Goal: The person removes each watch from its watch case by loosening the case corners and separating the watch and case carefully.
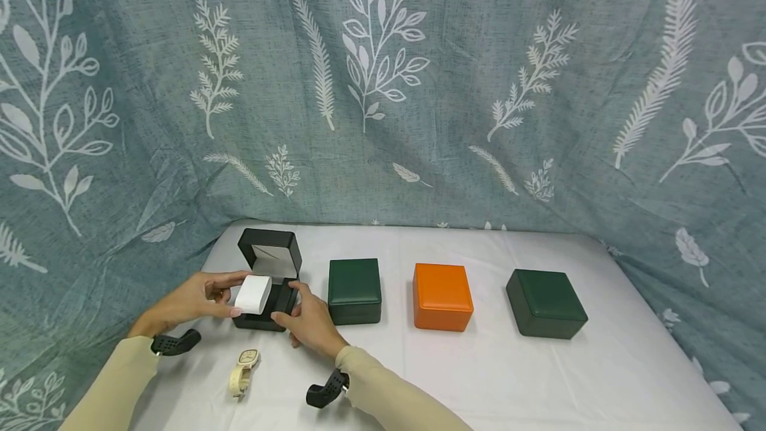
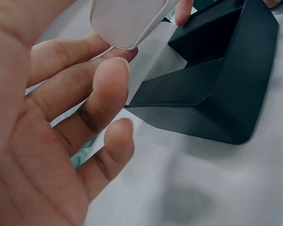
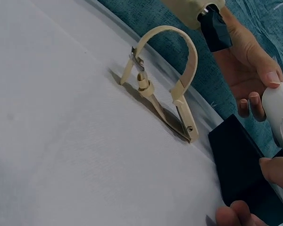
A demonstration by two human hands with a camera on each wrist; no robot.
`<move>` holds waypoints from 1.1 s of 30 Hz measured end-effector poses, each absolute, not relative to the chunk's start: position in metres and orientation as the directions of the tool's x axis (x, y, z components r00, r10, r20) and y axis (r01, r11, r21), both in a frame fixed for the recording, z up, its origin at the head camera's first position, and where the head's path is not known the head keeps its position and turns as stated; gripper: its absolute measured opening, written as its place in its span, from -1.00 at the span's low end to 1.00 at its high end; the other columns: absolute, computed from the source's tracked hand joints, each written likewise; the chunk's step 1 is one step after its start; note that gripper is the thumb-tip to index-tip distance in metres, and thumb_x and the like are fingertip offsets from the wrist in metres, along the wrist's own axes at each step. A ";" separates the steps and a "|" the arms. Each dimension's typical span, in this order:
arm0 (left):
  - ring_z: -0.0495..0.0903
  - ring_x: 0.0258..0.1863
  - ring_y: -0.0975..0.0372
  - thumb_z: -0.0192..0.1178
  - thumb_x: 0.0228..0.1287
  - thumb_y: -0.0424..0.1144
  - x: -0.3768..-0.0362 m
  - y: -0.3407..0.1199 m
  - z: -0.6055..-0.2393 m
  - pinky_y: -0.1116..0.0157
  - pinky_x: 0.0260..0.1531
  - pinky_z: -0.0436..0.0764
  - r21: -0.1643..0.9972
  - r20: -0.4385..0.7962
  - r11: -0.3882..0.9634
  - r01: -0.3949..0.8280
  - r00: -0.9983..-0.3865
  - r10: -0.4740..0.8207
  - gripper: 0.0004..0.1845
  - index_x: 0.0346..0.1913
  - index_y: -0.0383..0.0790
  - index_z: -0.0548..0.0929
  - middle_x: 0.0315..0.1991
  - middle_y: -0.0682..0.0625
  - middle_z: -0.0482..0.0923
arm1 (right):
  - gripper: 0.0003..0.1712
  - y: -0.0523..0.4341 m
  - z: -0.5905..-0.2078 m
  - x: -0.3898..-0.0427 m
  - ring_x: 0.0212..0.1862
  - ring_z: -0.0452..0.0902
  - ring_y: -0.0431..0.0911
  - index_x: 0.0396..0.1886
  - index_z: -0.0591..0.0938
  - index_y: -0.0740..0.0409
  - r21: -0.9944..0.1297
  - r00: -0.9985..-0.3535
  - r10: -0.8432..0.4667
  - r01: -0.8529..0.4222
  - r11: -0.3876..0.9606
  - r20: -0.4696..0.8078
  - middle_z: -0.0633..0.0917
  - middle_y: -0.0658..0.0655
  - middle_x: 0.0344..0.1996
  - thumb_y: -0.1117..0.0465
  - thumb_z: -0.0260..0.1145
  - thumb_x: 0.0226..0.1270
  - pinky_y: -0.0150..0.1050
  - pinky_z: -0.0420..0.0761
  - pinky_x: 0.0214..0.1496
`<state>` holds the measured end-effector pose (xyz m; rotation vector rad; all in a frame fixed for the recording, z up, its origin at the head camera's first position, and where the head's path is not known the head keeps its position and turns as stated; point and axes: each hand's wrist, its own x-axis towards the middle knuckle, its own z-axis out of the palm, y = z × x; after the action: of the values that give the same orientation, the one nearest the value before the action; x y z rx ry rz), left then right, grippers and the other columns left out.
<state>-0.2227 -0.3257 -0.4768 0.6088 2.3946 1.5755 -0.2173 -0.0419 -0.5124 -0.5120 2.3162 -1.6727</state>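
Left hand: the left hand [image 1: 194, 298] pinches a small white cushion-shaped pad [image 1: 253, 294] between thumb and fingertips, and holds it just above the base of the box.
Right hand: the right hand [image 1: 311, 326] grips the front right corner of the open black hinged box [image 1: 269, 278]; thumb and fingers are curled on its base, so the box is kept steady.
White pad: it is in the air, tilted, over the front part of the box, not seated inside. In the left wrist view its flat pale underside [image 2: 125, 19] shows above the fingers.
Box: the lid stands upright at the back; the base rests on the white tablecloth [image 1: 538, 378].
Risk: I judge the pinch is light, so the pad can slip and fall beside the box. If the right hand pushes the base, the box can slide toward the dark green square box [image 1: 354, 290] just beside it.
Second risk: a cream wristwatch with curved strap [image 1: 243, 371] lies near the left forearm; a sleeve can drag it.
Edges: the table's left edge is near the left wrist.
Open room: free cloth lies in front, toward the person; the orange square box [image 1: 442, 296] and another dark green box [image 1: 546, 302] stand well apart to the right.
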 end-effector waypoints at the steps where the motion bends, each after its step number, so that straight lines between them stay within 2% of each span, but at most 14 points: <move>1: 0.40 -0.44 0.37 0.48 0.21 -0.41 -0.223 -0.326 -0.477 0.35 -0.49 0.43 0.912 0.049 0.344 0.223 -0.893 0.448 -0.24 0.47 -0.39 0.42 -0.25 -0.15 0.51 | -0.16 -0.042 -0.512 -0.218 -0.75 0.49 -0.18 0.55 0.32 0.04 -0.952 -0.910 -0.415 -0.130 0.278 0.003 0.56 0.05 -0.43 0.12 0.50 0.36 -0.34 0.46 -0.65; 5: 0.39 -0.45 0.37 0.47 0.21 -0.42 -0.224 -0.325 -0.476 0.36 -0.50 0.42 0.915 0.046 0.341 0.217 -0.893 0.447 -0.23 0.47 -0.39 0.41 -0.27 -0.13 0.50 | -0.12 -0.043 -0.511 -0.220 -0.74 0.48 -0.17 0.57 0.31 0.01 -0.963 -0.910 -0.415 -0.093 0.255 -0.022 0.57 0.06 -0.46 0.15 0.52 0.33 -0.31 0.50 -0.67; 10: 0.40 -0.45 0.37 0.47 0.21 -0.42 -0.224 -0.326 -0.475 0.35 -0.50 0.42 0.920 0.042 0.330 0.210 -0.892 0.451 -0.22 0.48 -0.40 0.40 -0.20 -0.27 0.52 | -0.10 -0.045 -0.512 -0.221 -0.73 0.47 -0.18 0.57 0.32 -0.04 -0.970 -0.912 -0.407 -0.051 0.236 -0.051 0.57 0.06 -0.46 0.16 0.54 0.30 -0.27 0.56 -0.66; 15: 0.42 -0.45 0.36 0.47 0.22 -0.41 -0.225 -0.327 -0.476 0.34 -0.50 0.43 0.913 0.047 0.343 0.220 -0.893 0.448 -0.23 0.48 -0.38 0.41 -0.33 -0.26 0.49 | -0.08 -0.045 -0.511 -0.221 -0.73 0.47 -0.16 0.57 0.31 -0.04 -0.972 -0.911 -0.407 -0.043 0.232 -0.057 0.57 0.08 -0.45 0.17 0.54 0.29 -0.25 0.56 -0.68; 19: 0.42 -0.44 0.37 0.47 0.22 -0.41 -0.225 -0.327 -0.477 0.34 -0.51 0.43 0.911 0.052 0.344 0.226 -0.893 0.448 -0.23 0.48 -0.38 0.41 -0.31 -0.29 0.49 | -0.08 -0.044 -0.511 -0.221 -0.73 0.47 -0.16 0.57 0.31 -0.05 -0.972 -0.911 -0.407 -0.039 0.233 -0.062 0.57 0.08 -0.45 0.17 0.54 0.29 -0.25 0.56 -0.68; 21: 0.42 -0.44 0.36 0.47 0.22 -0.41 -0.225 -0.327 -0.477 0.34 -0.51 0.44 0.912 0.053 0.343 0.225 -0.894 0.446 -0.23 0.48 -0.39 0.41 -0.22 -0.31 0.53 | -0.08 -0.044 -0.510 -0.221 -0.73 0.47 -0.16 0.58 0.31 -0.05 -0.971 -0.911 -0.408 -0.038 0.234 -0.063 0.56 0.07 -0.44 0.18 0.54 0.29 -0.25 0.56 -0.68; 26: 0.42 -0.45 0.36 0.47 0.22 -0.40 -0.225 -0.325 -0.477 0.33 -0.50 0.44 0.912 0.048 0.345 0.221 -0.895 0.444 -0.23 0.48 -0.38 0.40 -0.19 -0.17 0.55 | -0.08 -0.042 -0.512 -0.221 -0.73 0.48 -0.16 0.58 0.30 -0.04 -0.970 -0.908 -0.414 -0.046 0.239 -0.059 0.56 0.07 -0.43 0.17 0.54 0.30 -0.26 0.56 -0.69; 28: 0.41 -0.45 0.36 0.47 0.23 -0.40 -0.225 -0.324 -0.477 0.34 -0.50 0.43 0.913 0.047 0.343 0.219 -0.893 0.448 -0.22 0.49 -0.38 0.40 -0.25 -0.12 0.53 | -0.08 -0.042 -0.512 -0.221 -0.73 0.48 -0.16 0.58 0.29 -0.04 -0.970 -0.907 -0.418 -0.047 0.239 -0.059 0.56 0.08 -0.43 0.16 0.54 0.30 -0.26 0.56 -0.68; 31: 0.42 -0.44 0.36 0.47 0.22 -0.41 -0.225 -0.323 -0.477 0.34 -0.50 0.44 0.916 0.045 0.339 0.215 -0.893 0.448 -0.23 0.48 -0.40 0.39 -0.11 -0.13 0.58 | -0.08 -0.042 -0.512 -0.221 -0.72 0.48 -0.17 0.58 0.29 -0.04 -0.971 -0.907 -0.417 -0.045 0.237 -0.060 0.56 0.08 -0.42 0.16 0.54 0.30 -0.26 0.56 -0.68; 33: 0.42 -0.44 0.36 0.47 0.23 -0.39 -0.225 -0.322 -0.477 0.34 -0.49 0.44 0.914 0.040 0.347 0.212 -0.896 0.442 -0.23 0.48 -0.39 0.40 -0.11 -0.19 0.57 | -0.08 -0.042 -0.512 -0.221 -0.72 0.48 -0.17 0.58 0.29 -0.03 -0.971 -0.908 -0.415 -0.043 0.237 -0.061 0.57 0.09 -0.42 0.16 0.54 0.30 -0.26 0.55 -0.68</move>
<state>-0.2253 -0.3216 -0.4773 0.5918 2.3942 1.5747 -0.2207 -0.0423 -0.5125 -0.4258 2.2085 -1.7178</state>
